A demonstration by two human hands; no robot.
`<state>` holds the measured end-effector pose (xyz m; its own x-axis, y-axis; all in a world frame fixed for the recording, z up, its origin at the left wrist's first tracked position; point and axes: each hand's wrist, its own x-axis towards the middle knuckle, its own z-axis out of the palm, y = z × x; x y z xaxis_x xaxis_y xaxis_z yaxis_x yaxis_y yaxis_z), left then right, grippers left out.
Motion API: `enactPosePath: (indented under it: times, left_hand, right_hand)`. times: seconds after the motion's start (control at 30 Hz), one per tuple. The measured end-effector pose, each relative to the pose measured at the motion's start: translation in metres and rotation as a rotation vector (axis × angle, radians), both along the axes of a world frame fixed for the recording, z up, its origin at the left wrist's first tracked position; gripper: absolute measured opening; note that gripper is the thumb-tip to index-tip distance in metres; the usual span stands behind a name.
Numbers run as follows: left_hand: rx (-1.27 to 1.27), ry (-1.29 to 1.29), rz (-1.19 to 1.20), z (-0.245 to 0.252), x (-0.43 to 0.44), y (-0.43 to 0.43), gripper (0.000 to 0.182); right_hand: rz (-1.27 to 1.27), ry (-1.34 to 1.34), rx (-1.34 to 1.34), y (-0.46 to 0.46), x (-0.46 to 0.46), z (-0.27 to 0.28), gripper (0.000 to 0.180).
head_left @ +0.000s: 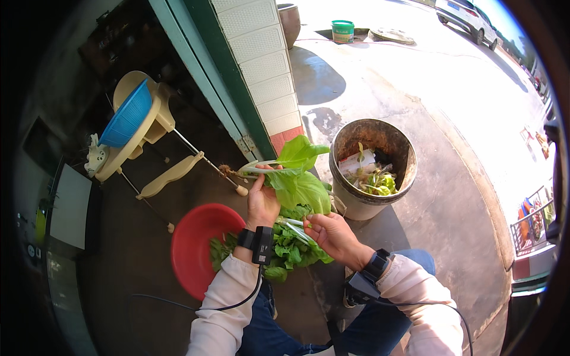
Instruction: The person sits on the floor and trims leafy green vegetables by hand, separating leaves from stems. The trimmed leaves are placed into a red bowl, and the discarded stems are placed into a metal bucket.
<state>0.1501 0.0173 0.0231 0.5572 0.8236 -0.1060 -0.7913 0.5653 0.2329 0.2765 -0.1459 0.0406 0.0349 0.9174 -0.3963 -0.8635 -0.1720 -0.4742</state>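
My left hand (263, 200) is closed around the pale stems of a leafy green vegetable plant (303, 187), whose brown roots point left and whose broad leaves spread right. At the lower edge of those leaves is my right hand (331, 236), its thumb and forefinger pinched together at a leaf's rim; whether a piece is between them is hard to tell. Below both hands lies a pile of leafy greens (289, 249) with white stems. A red plastic basin (191, 253) with some greens inside stands left of the pile, partly behind my left forearm.
A bucket (363, 204) holding leaf scraps and a crumpled packet stands right of the tiled pillar (267, 66). On the left is a cream high chair (156, 111) with a blue basin (129, 115). Cables run from both wrist devices. A green tub (343, 32) stands farther off outside.
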Motion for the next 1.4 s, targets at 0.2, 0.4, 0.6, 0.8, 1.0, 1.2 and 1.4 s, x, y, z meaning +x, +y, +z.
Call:
enactPosePath:
  times: [0.2,0.4,0.6,0.8,1.0,1.2,1.4]
  left_hand:
    - [0.005,-0.015,-0.008,-0.002,-0.020,0.012,0.020]
    - [0.020,-0.066,-0.013,0.001,-0.037,0.020,0.019]
    - [-0.020,-0.118,-0.057,-0.008,-0.031,0.019,0.019]
    - [0.002,-0.080,-0.086,-0.013,-0.026,0.018,0.021]
    - [-0.067,-0.131,-0.085,-0.010,-0.038,0.027,0.022]
    - [-0.015,-0.132,-0.125,-0.012,-0.033,0.024,0.023]
    - [0.029,-0.047,-0.112,-0.009,-0.027,0.013,0.023]
  right_hand:
    - [0.130,-0.147,-0.036,-0.003,0.012,-0.011,0.013]
    - [0.134,-0.249,-0.124,0.012,0.025,-0.017,0.020]
    - [0.205,0.114,0.086,0.016,0.000,-0.016,0.032]
    - [0.035,0.071,0.055,0.024,-0.005,-0.014,0.014]
    - [0.123,-0.153,0.017,0.010,0.021,-0.022,0.011]
    - [0.034,-0.112,-0.033,0.015,0.026,-0.026,0.018]
    - [0.069,-0.079,0.096,0.016,0.025,-0.013,0.022]
